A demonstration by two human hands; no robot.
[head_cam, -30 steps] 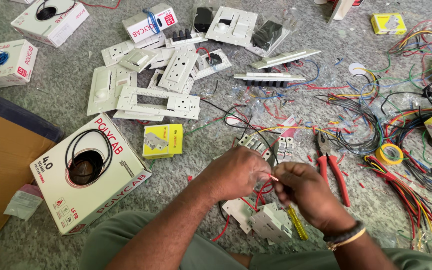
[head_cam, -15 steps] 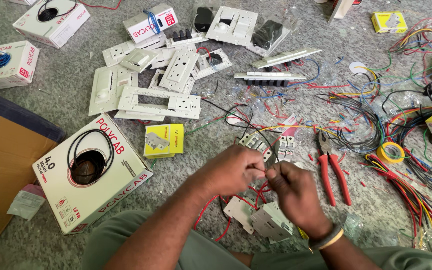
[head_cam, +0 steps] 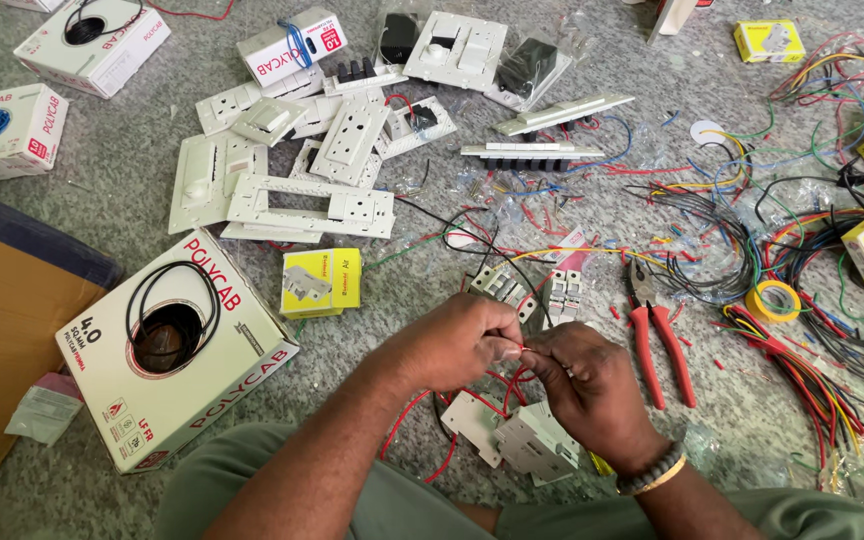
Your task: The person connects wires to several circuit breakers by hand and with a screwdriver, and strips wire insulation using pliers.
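1. Low in the centre of the frame, the left hand [head_cam: 457,345] and right hand [head_cam: 592,390] meet, fingertips pinched shut on a thin red wire [head_cam: 518,350].
2. The wire's short bare end sits between both thumbs; its glossy length loops down beneath the hands.
3. Just below lie blocky white plastic switch modules [head_cam: 517,440] on speckled grey floor [head_cam: 132,190].
4. Right of them, red-handled pliers [head_cam: 660,345].

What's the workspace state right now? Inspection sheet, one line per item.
Surface: grey speckled floor.
Job's things: thin red wire pinched between both hands; white breaker modules beneath.
Clutter: switch plates, yellow box, red-handled pliers, tape roll.
Grippers: left hand and right hand meet, fingers closed on the wire.
Cables: loose coloured wire tangle at right.
Surroundings: wire coil carton, brown cardboard.
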